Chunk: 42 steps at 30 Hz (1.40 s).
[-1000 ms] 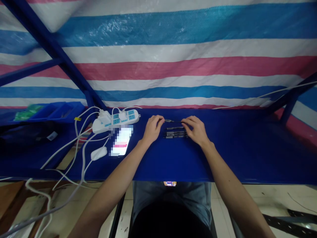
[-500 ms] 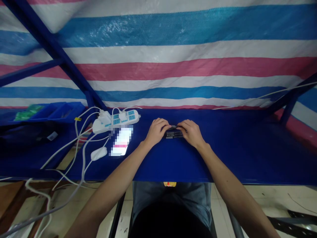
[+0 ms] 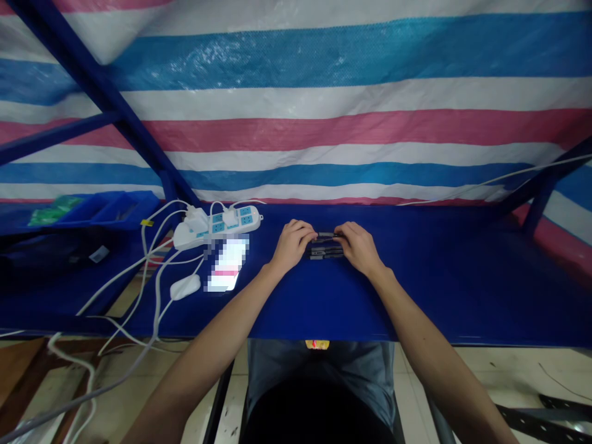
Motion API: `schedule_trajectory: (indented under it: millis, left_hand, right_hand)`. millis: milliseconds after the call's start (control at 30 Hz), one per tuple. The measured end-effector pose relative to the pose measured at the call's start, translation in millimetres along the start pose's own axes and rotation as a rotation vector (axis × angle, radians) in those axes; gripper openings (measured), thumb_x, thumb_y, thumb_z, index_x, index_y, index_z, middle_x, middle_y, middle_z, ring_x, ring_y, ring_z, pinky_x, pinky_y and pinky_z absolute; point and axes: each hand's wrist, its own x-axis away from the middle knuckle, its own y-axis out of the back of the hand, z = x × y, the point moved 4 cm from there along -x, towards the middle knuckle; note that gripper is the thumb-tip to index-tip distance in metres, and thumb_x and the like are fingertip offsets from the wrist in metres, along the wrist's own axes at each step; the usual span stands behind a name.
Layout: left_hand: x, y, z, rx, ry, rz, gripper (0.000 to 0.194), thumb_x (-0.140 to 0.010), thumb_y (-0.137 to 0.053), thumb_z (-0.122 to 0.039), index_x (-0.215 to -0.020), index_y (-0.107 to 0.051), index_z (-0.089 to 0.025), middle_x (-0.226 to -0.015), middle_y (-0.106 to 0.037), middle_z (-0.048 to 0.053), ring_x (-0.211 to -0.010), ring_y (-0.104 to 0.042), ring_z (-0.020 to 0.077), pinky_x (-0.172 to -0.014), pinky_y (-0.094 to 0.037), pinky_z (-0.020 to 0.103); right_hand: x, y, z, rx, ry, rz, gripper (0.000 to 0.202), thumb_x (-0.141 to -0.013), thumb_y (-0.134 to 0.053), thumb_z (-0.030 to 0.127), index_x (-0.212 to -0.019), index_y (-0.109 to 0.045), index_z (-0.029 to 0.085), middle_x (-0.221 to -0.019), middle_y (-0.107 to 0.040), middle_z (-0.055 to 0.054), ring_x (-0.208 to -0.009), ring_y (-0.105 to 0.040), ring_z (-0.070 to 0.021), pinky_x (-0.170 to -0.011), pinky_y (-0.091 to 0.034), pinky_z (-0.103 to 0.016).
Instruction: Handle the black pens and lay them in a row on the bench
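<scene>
A dark, slender pen (image 3: 326,235) with a thicker greyish section lies crosswise between my hands. My left hand (image 3: 295,242) is closed on its left end, thumb and fingers pinched together. At the right end my right hand (image 3: 357,244) pinches it the same way. Just nearer to me, several similar black pens (image 3: 325,252) lie side by side on the blue table (image 3: 319,302), close to both hands. My fingertips partly cover the held pen's ends.
To the left stand a white power strip (image 3: 217,226) with plugs and cables, a lit phone (image 3: 227,264) with a blurred screen and a white adapter (image 3: 185,287). Blue bins (image 3: 123,208) sit farther left. A striped tarp (image 3: 351,132) hangs behind the table.
My right hand has shifted slightly right, and more of the held pen shows between my hands. My left hand has barely moved.
</scene>
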Motion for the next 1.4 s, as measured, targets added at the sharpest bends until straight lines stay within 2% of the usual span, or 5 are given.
schedule_trajectory:
  millis: [200,300,533,967,1400]
  left_hand:
    - [0.3,1.6,3.8,-0.009,0.006,-0.054,0.016,-0.099,-0.067,-0.037,-0.103,-0.078,-0.026,-0.106,-0.074,0.004,-0.102,-0.062,0.0229,-0.095,-0.046,0.044]
    - [0.1,2.3,0.5,-0.004,0.012,-0.048,0.026,-0.094,-0.073,-0.043,-0.114,-0.075,-0.027,-0.108,-0.075,0.004,-0.104,-0.063,0.0235,-0.095,-0.046,0.043]
    - [0.0,-0.1,0.3,-0.026,-0.008,-0.005,0.029,-0.105,-0.057,-0.038,-0.092,-0.077,-0.023,-0.099,-0.076,0.003,-0.097,-0.063,0.0219,-0.092,-0.045,0.043]
    - [-0.7,0.4,-2.6,-0.024,-0.017,-0.013,0.023,-0.104,-0.059,-0.036,-0.094,-0.074,-0.021,-0.1,-0.075,0.003,-0.097,-0.063,0.0217,-0.091,-0.044,0.041]
    - [1.0,4.4,1.0,0.008,-0.137,-0.141,0.016,-0.098,-0.069,-0.035,-0.092,-0.08,-0.026,-0.1,-0.078,0.002,-0.094,-0.064,0.0219,-0.091,-0.047,0.045]
  right_hand:
    - [0.3,-3.6,-1.9,0.042,-0.005,0.04,0.018,-0.105,-0.052,0.026,-0.102,-0.069,0.021,-0.094,-0.073,-0.008,-0.087,-0.064,-0.0245,-0.078,-0.046,-0.038]
    - [0.2,-1.3,-0.4,0.0,-0.018,0.013,0.012,-0.102,-0.056,0.025,-0.102,-0.067,0.022,-0.094,-0.071,-0.007,-0.088,-0.064,-0.0243,-0.079,-0.047,-0.037]
    - [0.6,-0.1,0.8,0.014,-0.002,0.008,0.011,-0.102,-0.056,0.023,-0.1,-0.067,0.022,-0.095,-0.07,-0.007,-0.086,-0.064,-0.0234,-0.077,-0.047,-0.036]
    - [0.3,1.7,3.6,-0.032,-0.041,0.0,0.008,-0.101,-0.059,0.024,-0.102,-0.067,0.022,-0.096,-0.071,-0.005,-0.088,-0.066,-0.0213,-0.073,-0.045,-0.031]
    - [-0.1,-0.2,4.1,0.016,-0.056,0.107,0.025,-0.107,-0.048,0.026,-0.103,-0.072,0.021,-0.093,-0.074,-0.005,-0.084,-0.068,-0.0213,-0.072,-0.043,-0.032]
